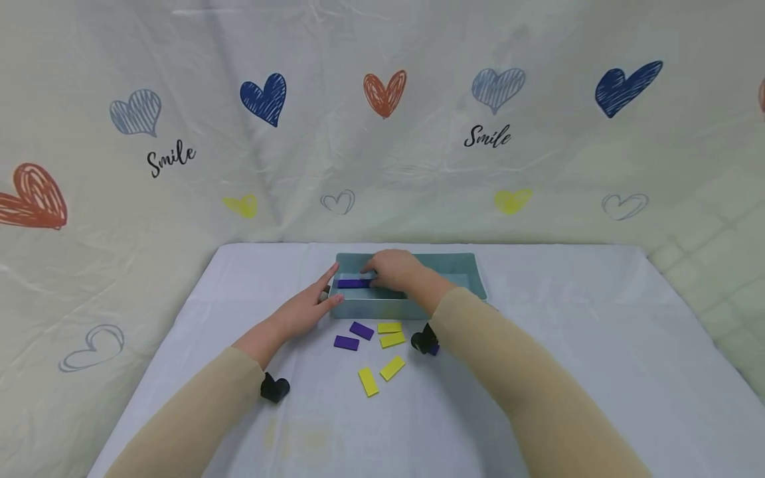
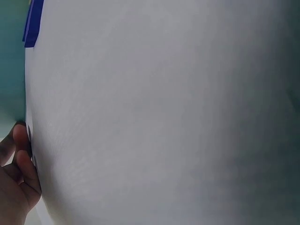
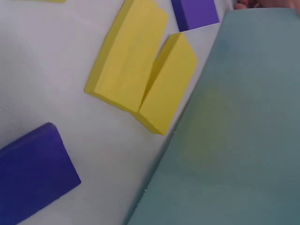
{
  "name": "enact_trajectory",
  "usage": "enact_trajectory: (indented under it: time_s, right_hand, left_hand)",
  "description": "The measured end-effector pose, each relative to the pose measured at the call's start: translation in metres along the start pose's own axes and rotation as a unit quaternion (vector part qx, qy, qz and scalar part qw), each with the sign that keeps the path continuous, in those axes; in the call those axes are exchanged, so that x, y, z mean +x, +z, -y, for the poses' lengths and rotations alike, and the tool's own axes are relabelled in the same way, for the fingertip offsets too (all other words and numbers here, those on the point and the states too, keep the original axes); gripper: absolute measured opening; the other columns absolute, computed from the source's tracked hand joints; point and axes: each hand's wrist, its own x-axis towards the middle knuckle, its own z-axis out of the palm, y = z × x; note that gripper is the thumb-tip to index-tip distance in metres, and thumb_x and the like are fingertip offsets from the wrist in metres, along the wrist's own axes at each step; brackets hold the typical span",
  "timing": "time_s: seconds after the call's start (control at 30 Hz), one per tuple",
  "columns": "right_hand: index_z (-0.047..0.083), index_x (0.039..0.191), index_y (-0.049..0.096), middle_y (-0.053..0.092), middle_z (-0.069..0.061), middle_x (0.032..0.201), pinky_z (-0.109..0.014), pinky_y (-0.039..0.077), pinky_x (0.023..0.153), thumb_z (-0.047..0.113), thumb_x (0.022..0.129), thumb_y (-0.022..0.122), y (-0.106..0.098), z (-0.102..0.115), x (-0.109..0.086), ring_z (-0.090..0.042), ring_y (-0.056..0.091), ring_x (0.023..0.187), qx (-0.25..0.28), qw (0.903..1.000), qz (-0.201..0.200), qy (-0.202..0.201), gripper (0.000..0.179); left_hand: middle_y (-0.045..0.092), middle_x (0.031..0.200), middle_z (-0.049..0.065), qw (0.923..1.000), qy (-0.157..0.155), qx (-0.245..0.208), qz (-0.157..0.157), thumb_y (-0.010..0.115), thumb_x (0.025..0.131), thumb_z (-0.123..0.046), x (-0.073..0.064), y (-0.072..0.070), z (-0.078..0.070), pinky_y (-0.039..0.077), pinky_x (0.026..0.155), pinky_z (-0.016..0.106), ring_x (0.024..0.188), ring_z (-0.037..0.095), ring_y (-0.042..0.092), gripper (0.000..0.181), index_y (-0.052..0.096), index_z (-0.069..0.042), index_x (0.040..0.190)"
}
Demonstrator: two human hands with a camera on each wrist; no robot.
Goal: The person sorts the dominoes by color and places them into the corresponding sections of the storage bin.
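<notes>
A light teal rectangular box (image 1: 370, 309) stands at the far side of the white table. My left hand (image 1: 301, 313) holds its left end, the thumb at the front wall and the index finger along the side. Inside the box, near the left end, lies a purple strip (image 1: 352, 283); whether it is one block or several, I cannot tell. My right hand (image 1: 396, 268) reaches in over the front wall and pinches the strip's right end, its palm hiding what lies beneath. In the left wrist view, curled fingers (image 2: 29, 171) rest against the box (image 2: 11, 70).
In front of the box lie flat yellow blocks (image 1: 392, 368) and purple blocks (image 1: 346, 342), several in all. Two yellow blocks (image 3: 126, 51) lie side by side close to the front wall. A purple block (image 3: 40, 173) sits under my right wrist. A heart-printed cloth (image 1: 382, 153) hangs behind.
</notes>
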Motion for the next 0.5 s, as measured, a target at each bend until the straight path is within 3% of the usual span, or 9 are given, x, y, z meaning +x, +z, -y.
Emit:
enact_trajectory:
  time_s: [0.27,0.5]
  right_hand:
    - [0.022,0.135,0.064,0.065,-0.002,0.127,-0.038,0.05,0.096,0.028,0.095,0.07,-0.006,-0.002,-0.016,-0.018,0.061,0.113,0.015,0.9994,-0.022,-0.02,0.042]
    - [0.021,0.134,0.065,0.065,-0.002,0.127,-0.038,0.049,0.098,0.026,0.093,0.071,-0.016,0.001,-0.041,-0.018,0.061,0.115,0.012,0.9972,-0.061,-0.041,0.041]
  left_hand:
    - [0.04,0.152,0.018,1.0,-0.003,0.001,0.002,0.042,0.1,-0.061,-0.001,0.0,-0.001,0.032,0.109,0.061,0.132,0.038,0.048,0.072,-0.002,-0.05,0.155]
    - [0.04,0.152,0.019,1.0,0.004,0.005,0.004,0.042,0.1,-0.061,-0.002,-0.001,-0.002,0.032,0.107,0.063,0.132,0.04,0.048,0.072,-0.003,-0.049,0.156]
